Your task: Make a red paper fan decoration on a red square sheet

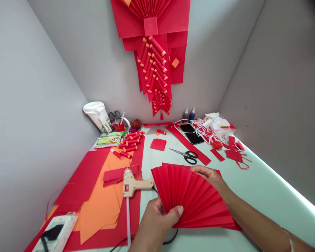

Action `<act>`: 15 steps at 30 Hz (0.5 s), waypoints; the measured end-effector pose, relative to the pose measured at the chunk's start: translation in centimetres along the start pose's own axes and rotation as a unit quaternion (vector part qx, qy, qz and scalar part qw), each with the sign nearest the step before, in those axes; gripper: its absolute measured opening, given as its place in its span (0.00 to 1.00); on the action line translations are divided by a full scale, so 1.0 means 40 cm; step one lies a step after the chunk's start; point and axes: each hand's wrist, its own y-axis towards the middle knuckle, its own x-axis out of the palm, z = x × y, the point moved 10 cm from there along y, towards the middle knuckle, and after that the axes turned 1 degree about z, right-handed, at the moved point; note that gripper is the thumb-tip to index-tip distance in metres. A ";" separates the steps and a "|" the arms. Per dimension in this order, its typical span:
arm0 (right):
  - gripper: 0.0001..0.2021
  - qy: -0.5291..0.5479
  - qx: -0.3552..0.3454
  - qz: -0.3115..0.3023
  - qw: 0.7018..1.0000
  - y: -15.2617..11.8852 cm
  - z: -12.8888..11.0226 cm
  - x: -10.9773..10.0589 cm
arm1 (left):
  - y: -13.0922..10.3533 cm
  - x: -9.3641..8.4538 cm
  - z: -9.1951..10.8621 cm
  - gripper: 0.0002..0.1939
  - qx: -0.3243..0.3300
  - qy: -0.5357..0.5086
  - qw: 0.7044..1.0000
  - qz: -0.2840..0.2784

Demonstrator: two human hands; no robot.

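Observation:
A pleated red paper fan [196, 199] is spread out in front of me, above the table. My left hand [164, 218] is closed on its narrow lower end, with the thumb pressed on the front folds. Behind the upper right part of the fan is my right hand [210, 175], its fingers bent at the top edge; the fan hides the fingertips. The edges of a flat red paper sheet [170, 164] show behind the fan. Just left of the fan, a beige glue gun [132, 184] lies with its glue stick toward me. Scissors [186, 154] lie beyond the fan.
Red and orange paper sheets [101, 199] cover the left side, with small red paper rolls [131, 141] beyond. A power strip [56, 232] lies front left. A phone [192, 133] and paper scraps [216, 124] are back right. A red firecracker decoration [154, 66] hangs on the wall.

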 end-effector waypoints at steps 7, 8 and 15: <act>0.17 0.026 -0.067 -0.020 0.997 -0.006 -0.036 0.011 | 0.000 -0.008 0.003 0.17 0.007 -0.012 1.000 0.021; 0.17 0.020 -0.088 -0.024 0.996 -0.007 -0.046 0.011 | -0.001 -0.010 0.005 0.17 0.013 -0.016 1.000 0.021; 0.06 -0.059 -0.178 -0.077 0.979 -0.002 -0.071 0.012 | -0.003 -0.026 0.006 0.17 0.016 -0.008 0.999 0.029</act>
